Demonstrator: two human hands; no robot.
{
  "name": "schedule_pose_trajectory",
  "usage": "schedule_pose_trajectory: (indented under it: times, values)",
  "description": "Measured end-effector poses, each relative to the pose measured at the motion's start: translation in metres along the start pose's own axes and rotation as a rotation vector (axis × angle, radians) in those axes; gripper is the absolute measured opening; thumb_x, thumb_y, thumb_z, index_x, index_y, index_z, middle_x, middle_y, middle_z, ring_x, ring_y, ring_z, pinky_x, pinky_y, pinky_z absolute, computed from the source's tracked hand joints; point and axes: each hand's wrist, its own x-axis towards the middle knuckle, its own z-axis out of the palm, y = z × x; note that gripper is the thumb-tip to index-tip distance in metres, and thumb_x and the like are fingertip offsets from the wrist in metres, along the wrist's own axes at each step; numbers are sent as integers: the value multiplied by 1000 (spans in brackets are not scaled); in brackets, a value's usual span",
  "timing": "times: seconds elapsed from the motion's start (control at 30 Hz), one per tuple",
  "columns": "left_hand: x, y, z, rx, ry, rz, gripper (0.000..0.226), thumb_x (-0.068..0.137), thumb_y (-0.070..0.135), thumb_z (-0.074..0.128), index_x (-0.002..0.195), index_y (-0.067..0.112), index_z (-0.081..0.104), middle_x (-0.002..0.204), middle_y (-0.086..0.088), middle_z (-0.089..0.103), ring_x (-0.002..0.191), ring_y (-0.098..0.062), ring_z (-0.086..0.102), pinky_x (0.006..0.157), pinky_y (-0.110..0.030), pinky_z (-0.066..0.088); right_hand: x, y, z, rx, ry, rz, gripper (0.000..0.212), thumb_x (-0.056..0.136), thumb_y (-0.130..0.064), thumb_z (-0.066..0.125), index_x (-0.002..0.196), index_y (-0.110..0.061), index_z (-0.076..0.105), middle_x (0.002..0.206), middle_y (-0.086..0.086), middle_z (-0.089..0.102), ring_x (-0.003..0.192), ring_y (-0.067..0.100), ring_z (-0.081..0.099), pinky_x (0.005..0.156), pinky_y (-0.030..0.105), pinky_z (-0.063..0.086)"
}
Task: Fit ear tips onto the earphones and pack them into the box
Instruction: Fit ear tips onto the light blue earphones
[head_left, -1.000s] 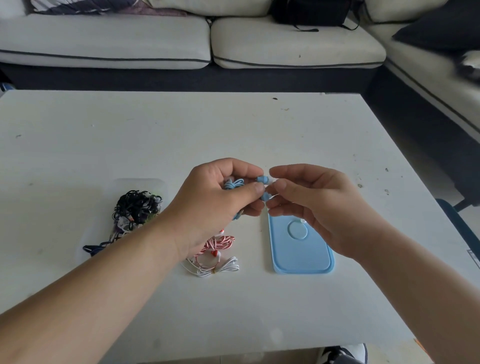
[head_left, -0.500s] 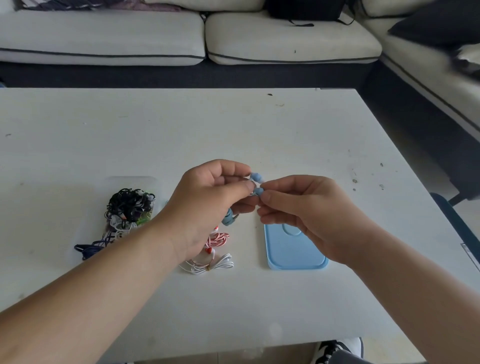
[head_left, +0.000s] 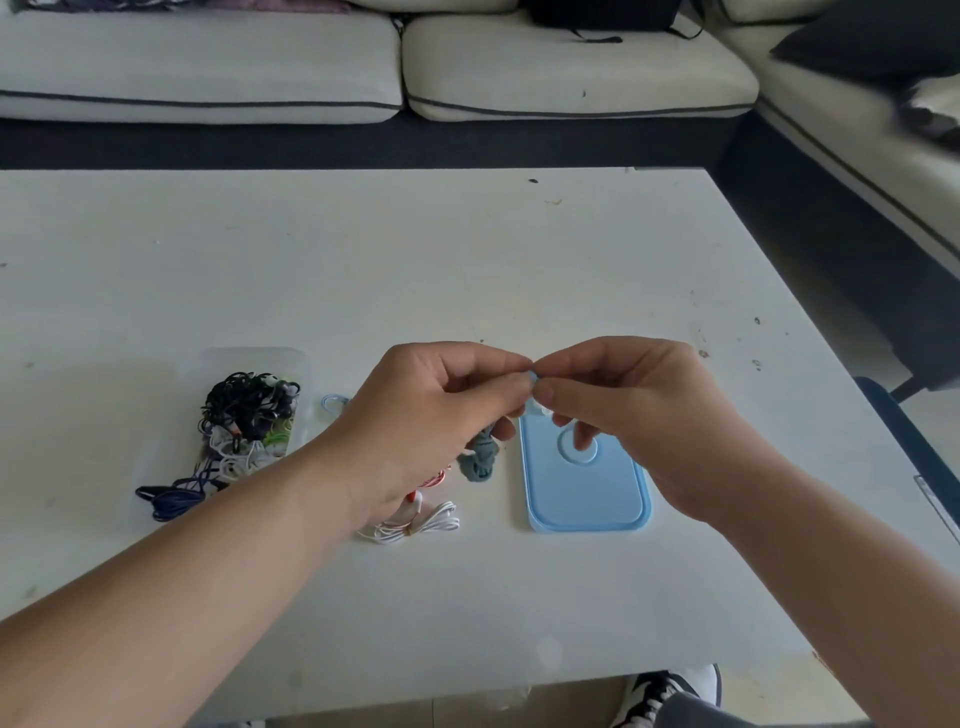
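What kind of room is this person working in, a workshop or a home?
Most likely a home living room: a cream corner sofa with a dark cushion wraps round a white table, where coiled earphones lie.

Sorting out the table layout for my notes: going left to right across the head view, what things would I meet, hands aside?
clear box of tangled earphones → white earphones → blue-grey coiled earphones → blue lid

Matt white table, scuffed and speckled, bears a smooth pale-blue plastic lid and a clear plastic box of rubbery cords; behind, a sofa in matt cream upholstery.
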Motion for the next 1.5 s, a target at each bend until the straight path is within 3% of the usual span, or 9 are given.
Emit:
schedule_pose_trajectory:
  times: [0.2,0.33,0.53,0.7,0.9,1.0,1.13,1.33,1.5]
  values:
    - [5,-5,0,-33,60,-28,11,90,19,79,100,21,81,85,-7,79,70,-15,71,71,-34,57,13,7,-16,24,142,36,10,87,-5,76,90,-13,80,74,7,73,63,18,63,57,32,51]
    - [6,-7,-1,-36,61,-28,12,89,19,79,100,21,82,84,-6,78,68,-13,68,68,-28,57,27,27,-30,-372,219,88,14,89,-8,68,82,-17,77,76,3,75,65,18,70,61,36,58]
    - [5,-12,1,-48,74,-60,12,84,18,85,95,21,83,80,-6,78,65,-15,67,71,-40,47,42,53,-34,-764,125,141,14,86,-11,65,75,-7,71,73,13,72,74,35,72,66,40,60]
    - [7,-13,-1,-66,75,-42,13,84,12,83,97,15,81,81,-9,78,63,-15,67,66,-31,54,48,65,-34,-788,115,199,13,86,-14,71,76,-8,73,73,11,73,72,31,72,65,35,58]
    - [7,-14,-4,-40,58,-26,7,88,19,80,94,22,82,86,-8,78,68,-17,68,72,-43,51,47,69,-33,-810,94,201,12,83,-8,67,74,-6,76,75,14,73,58,21,60,59,33,55]
    - [6,-13,-5,-27,63,-18,10,94,16,74,95,23,82,87,-6,79,69,-15,68,74,-39,54,42,67,-32,-822,70,188,12,81,-7,66,74,-6,76,77,15,73,57,16,54,53,26,46]
    - [5,-12,-6,-37,50,-11,11,95,19,74,98,25,82,89,-6,79,71,-15,69,76,-42,52,31,42,-31,-612,105,178,11,82,-11,72,72,-13,76,68,8,74,54,15,62,58,30,58]
    - [4,-7,-6,-48,40,24,12,96,17,72,104,22,80,85,-4,79,70,-13,71,65,-29,55,10,0,-5,260,-61,212,13,87,-2,75,95,7,73,87,21,74,79,28,74,70,30,62]
    - [5,-5,-8,-55,51,87,14,99,16,67,103,22,79,82,-1,77,68,-13,68,68,-28,56,9,-6,4,390,-125,197,23,80,-10,74,97,6,70,86,20,70,77,24,72,68,26,59]
